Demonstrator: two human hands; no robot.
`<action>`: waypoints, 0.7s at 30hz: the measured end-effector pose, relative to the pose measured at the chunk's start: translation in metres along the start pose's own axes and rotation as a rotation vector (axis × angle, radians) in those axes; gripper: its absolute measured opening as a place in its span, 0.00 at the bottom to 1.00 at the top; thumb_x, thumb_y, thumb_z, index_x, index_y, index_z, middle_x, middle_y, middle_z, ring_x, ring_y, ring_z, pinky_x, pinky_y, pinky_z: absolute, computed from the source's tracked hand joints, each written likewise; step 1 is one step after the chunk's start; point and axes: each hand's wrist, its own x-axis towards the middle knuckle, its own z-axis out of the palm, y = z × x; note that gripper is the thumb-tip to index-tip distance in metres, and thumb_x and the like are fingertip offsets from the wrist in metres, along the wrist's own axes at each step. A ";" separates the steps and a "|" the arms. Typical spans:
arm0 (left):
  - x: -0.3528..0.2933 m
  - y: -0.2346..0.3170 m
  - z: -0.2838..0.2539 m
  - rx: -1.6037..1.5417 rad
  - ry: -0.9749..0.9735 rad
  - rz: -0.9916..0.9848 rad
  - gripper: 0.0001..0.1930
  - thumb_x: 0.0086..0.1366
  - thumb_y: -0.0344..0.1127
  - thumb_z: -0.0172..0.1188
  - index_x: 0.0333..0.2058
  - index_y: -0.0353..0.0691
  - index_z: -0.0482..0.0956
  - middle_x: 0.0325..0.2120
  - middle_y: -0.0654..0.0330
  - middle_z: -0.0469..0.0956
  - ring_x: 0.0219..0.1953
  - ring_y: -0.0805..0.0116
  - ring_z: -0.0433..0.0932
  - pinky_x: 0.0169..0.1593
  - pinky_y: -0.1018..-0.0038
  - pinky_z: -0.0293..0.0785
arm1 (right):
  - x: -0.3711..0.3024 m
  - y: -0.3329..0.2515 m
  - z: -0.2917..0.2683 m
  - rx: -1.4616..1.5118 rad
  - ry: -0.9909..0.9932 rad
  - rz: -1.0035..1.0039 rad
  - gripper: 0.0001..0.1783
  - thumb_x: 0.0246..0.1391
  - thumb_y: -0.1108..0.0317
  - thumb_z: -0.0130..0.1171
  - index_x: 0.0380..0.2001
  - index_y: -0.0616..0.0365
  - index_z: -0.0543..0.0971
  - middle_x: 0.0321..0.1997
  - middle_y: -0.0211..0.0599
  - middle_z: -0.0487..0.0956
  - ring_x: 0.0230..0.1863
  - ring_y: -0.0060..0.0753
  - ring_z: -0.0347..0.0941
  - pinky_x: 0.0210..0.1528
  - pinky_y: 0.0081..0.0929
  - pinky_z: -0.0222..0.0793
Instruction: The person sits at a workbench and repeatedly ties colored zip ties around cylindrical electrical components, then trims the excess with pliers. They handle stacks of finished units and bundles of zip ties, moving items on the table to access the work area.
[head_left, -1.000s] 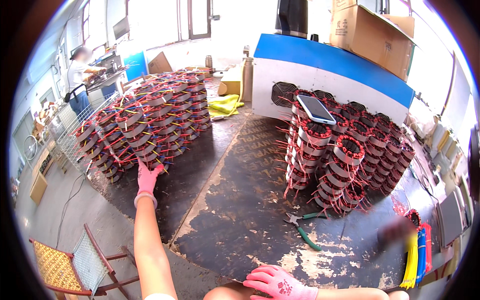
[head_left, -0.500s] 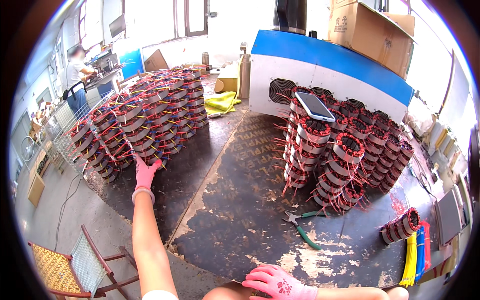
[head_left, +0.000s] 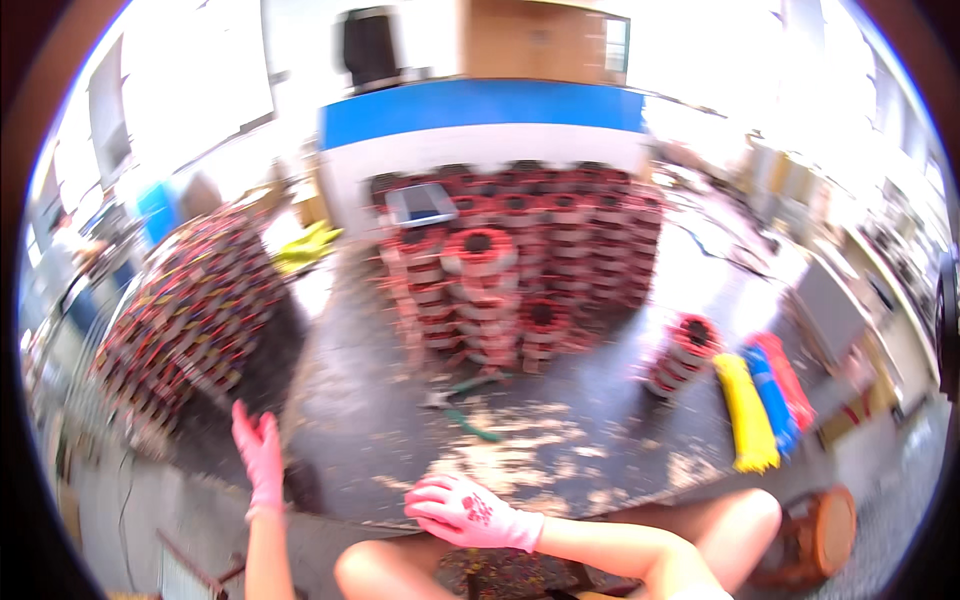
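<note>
My left hand [head_left: 258, 462], in a pink glove, is open with fingers apart and nothing in it. It hovers by the table's left front edge, close to a big pile of motor stators [head_left: 190, 315] with coloured wire leads, apart from it. My right hand [head_left: 475, 512], also pink-gloved, rests at the front edge above my lap, its fingers loosely laid out, nothing seen in them. Ahead of it lie green-handled cutting pliers [head_left: 468, 422]. Beyond stand stacked stators with red windings [head_left: 565, 245], a phone [head_left: 421, 205] on top. The view is smeared by motion.
A short stator stack [head_left: 684, 355] stands on the right, beside yellow [head_left: 745, 415], blue and red wire bundles. Behind is a blue-and-white machine [head_left: 480, 110] with a cardboard box [head_left: 540, 40] on it. A yellow cloth [head_left: 305, 248] lies at back left. A person [head_left: 75, 250] stands far left.
The view has swung to the right, so the tabletop things sit further left. My left hand has come away from the left stator pile. My right hand still rests at the front edge.
</note>
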 end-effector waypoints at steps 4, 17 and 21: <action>-0.073 0.117 0.008 -0.036 -0.372 0.170 0.30 0.70 0.21 0.56 0.69 0.35 0.62 0.65 0.51 0.68 0.59 0.62 0.73 0.62 0.67 0.70 | -0.046 -0.005 -0.146 -0.438 0.383 0.148 0.19 0.53 0.73 0.62 0.50 0.52 0.79 0.52 0.39 0.80 0.57 0.48 0.74 0.64 0.47 0.68; -0.266 0.321 0.112 -0.072 -0.996 0.692 0.32 0.60 0.25 0.65 0.65 0.33 0.69 0.62 0.48 0.70 0.55 0.55 0.76 0.58 0.65 0.75 | -0.150 0.053 -0.348 -1.125 0.094 0.249 0.23 0.40 0.51 0.73 0.39 0.50 0.83 0.57 0.35 0.77 0.70 0.45 0.61 0.75 0.49 0.53; -0.280 0.310 0.098 -0.086 -0.786 0.529 0.36 0.60 0.20 0.59 0.68 0.32 0.61 0.62 0.46 0.68 0.56 0.52 0.75 0.60 0.61 0.72 | -0.128 -0.010 -0.264 -0.687 0.335 0.072 0.19 0.41 0.51 0.71 0.32 0.50 0.79 0.43 0.32 0.79 0.63 0.46 0.67 0.76 0.53 0.51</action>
